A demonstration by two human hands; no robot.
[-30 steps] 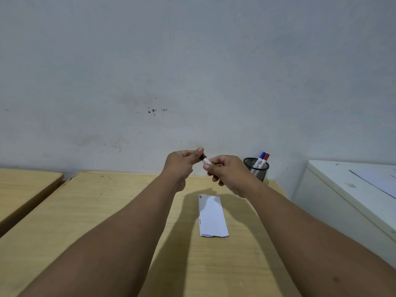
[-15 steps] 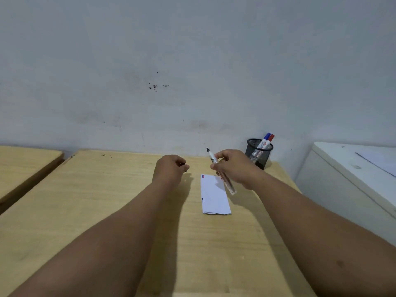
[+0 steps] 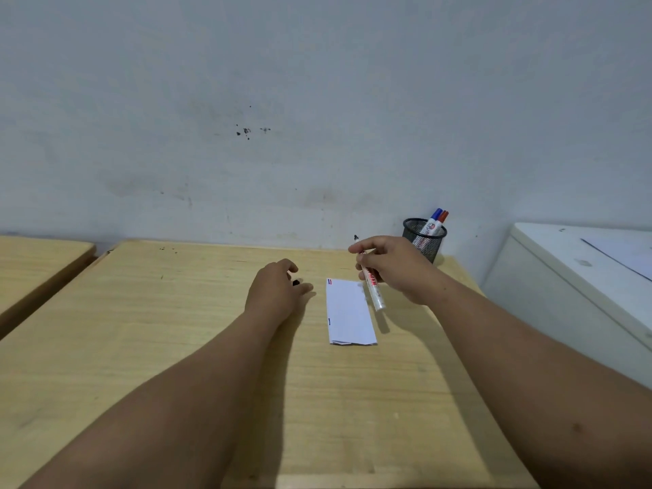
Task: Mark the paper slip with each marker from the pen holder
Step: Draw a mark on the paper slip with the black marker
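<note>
Wooden desk (image 3: 211, 347) against a scuffed grey wall (image 3: 317, 100). Right hand (image 3: 395, 266) grips an uncapped black marker (image 3: 373, 287), tip up, barrel angled over the top right corner of the paper slip (image 3: 349, 312). Left hand (image 3: 278, 291) sits just left of the slip, fingers loosely curled around the black cap (image 3: 296, 282). Mesh pen holder (image 3: 425, 240) at the back right holds a blue marker (image 3: 433, 220) and a red marker (image 3: 441, 220).

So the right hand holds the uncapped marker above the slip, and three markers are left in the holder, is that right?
Not quite: the head view shows two markers left in the holder, one with a blue cap and one with a red cap, not three. The rest is right: the right hand holds the uncapped marker above the slip.
</note>
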